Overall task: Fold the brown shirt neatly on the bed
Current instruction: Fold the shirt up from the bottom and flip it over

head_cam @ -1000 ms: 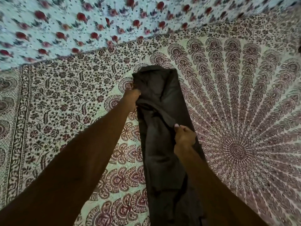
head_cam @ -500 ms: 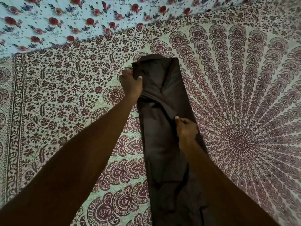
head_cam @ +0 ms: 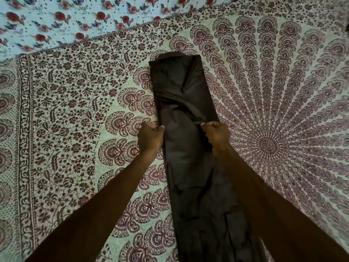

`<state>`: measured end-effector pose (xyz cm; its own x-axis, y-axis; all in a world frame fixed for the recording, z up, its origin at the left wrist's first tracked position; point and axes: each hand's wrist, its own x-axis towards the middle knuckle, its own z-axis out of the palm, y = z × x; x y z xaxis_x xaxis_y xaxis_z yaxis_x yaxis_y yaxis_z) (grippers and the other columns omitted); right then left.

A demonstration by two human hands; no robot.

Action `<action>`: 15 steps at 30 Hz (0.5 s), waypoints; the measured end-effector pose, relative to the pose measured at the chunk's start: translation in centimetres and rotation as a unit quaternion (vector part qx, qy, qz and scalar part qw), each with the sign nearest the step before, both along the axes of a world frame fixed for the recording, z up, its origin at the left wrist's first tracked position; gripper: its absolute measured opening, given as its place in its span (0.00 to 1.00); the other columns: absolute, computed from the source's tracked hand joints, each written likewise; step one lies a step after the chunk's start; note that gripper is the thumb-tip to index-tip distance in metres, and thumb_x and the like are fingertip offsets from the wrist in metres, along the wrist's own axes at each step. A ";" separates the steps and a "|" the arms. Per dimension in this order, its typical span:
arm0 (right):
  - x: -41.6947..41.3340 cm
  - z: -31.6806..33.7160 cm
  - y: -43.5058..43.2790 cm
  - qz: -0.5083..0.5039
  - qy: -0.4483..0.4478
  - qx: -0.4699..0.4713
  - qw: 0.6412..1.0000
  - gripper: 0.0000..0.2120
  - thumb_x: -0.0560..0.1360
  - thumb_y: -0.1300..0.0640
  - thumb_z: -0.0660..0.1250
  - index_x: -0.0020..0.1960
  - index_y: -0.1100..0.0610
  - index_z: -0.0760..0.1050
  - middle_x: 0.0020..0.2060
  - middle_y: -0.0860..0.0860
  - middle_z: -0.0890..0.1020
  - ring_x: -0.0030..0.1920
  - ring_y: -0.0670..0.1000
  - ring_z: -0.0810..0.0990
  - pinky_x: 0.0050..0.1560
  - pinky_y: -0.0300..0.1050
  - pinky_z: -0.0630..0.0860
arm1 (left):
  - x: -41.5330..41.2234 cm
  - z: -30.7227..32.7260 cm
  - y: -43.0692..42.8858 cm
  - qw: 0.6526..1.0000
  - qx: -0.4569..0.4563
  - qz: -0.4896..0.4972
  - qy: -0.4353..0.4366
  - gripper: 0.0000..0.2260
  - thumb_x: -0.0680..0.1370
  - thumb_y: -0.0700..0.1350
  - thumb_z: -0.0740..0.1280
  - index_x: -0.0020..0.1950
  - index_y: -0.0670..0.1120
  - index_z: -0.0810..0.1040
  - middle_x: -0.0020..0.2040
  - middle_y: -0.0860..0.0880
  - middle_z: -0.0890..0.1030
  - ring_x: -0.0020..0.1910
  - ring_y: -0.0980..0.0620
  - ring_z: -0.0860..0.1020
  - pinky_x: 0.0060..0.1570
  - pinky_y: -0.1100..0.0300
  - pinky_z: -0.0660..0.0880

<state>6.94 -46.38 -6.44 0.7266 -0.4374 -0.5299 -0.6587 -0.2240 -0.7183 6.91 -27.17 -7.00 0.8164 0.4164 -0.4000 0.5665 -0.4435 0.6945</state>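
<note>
Brown shirt (head_cam: 181, 87) between left hand (head_cam: 151, 138), right hand (head_cam: 217, 136)

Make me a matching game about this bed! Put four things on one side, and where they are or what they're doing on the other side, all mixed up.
Things:
1. shirt
2. left hand
3. right hand
4. rose cloth

Places and states:
a. pinches the shirt's right side
b. lies at the far edge, beyond the swirly bedspread
c. lies in a long narrow strip
d. pinches the shirt's left edge

Pairs: 1-c, 2-d, 3-a, 4-b
</note>
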 end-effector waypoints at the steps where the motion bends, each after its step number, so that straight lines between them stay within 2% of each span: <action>1: 0.2 0.1 -0.1 0.009 0.001 -0.008 1.000 0.14 0.73 0.52 0.71 0.30 0.53 0.74 0.28 0.50 0.77 0.34 0.53 0.76 0.43 0.50 0.76 | -0.3 0.1 -0.1 1.000 -0.008 -0.009 0.003 0.13 0.73 0.53 0.70 0.44 0.43 0.79 0.38 0.49 0.80 0.39 0.48 0.79 0.37 0.61 0.68; 3: 0.2 0.3 -0.2 0.046 0.012 -0.022 0.999 0.14 0.74 0.52 0.70 0.31 0.54 0.73 0.30 0.51 0.77 0.39 0.54 0.77 0.49 0.52 0.77 | -1.0 0.2 -0.5 0.998 -0.029 -0.038 0.029 0.16 0.73 0.57 0.70 0.37 0.44 0.79 0.35 0.46 0.80 0.38 0.44 0.79 0.36 0.57 0.71; 6: 0.0 0.5 -0.3 0.124 0.024 -0.073 0.989 0.13 0.76 0.52 0.67 0.39 0.61 0.78 0.38 0.57 0.80 0.43 0.56 0.79 0.50 0.47 0.75 | -2.3 0.1 -1.0 0.995 -0.038 -0.056 0.070 0.18 0.70 0.57 0.71 0.30 0.43 0.74 0.38 0.39 0.82 0.42 0.39 0.81 0.44 0.49 0.76; 9: -0.5 0.4 -0.6 0.147 0.006 -0.122 0.982 0.14 0.77 0.53 0.66 0.45 0.65 0.79 0.43 0.61 0.82 0.47 0.59 0.80 0.48 0.45 0.73 | -3.6 0.5 -1.1 0.993 -0.047 -0.034 0.098 0.18 0.67 0.54 0.70 0.41 0.38 0.81 0.46 0.39 0.83 0.49 0.39 0.81 0.50 0.47 0.78; 11: -0.7 0.4 -0.7 0.148 0.006 -0.130 0.980 0.13 0.77 0.54 0.66 0.46 0.65 0.80 0.44 0.62 0.83 0.48 0.60 0.80 0.47 0.44 0.72 | -4.7 0.7 -1.1 0.992 -0.044 -0.012 0.117 0.16 0.72 0.49 0.70 0.48 0.35 0.81 0.45 0.40 0.82 0.49 0.42 0.81 0.45 0.52 0.75; 13: -1.0 0.6 -0.8 0.143 0.004 -0.129 0.981 0.13 0.77 0.54 0.66 0.46 0.65 0.80 0.45 0.62 0.83 0.49 0.60 0.81 0.48 0.44 0.73 | -5.8 0.4 -1.1 0.992 -0.021 -0.014 0.122 0.15 0.76 0.48 0.66 0.51 0.36 0.81 0.46 0.39 0.81 0.47 0.43 0.78 0.41 0.57 0.68; 15: -1.4 0.9 -0.7 0.134 -0.007 -0.125 0.983 0.14 0.77 0.53 0.66 0.46 0.66 0.80 0.44 0.62 0.83 0.48 0.60 0.81 0.49 0.45 0.74 | -6.2 0.6 -1.2 0.992 -0.075 0.002 0.098 0.14 0.77 0.50 0.65 0.50 0.40 0.80 0.46 0.41 0.80 0.46 0.44 0.78 0.42 0.54 0.70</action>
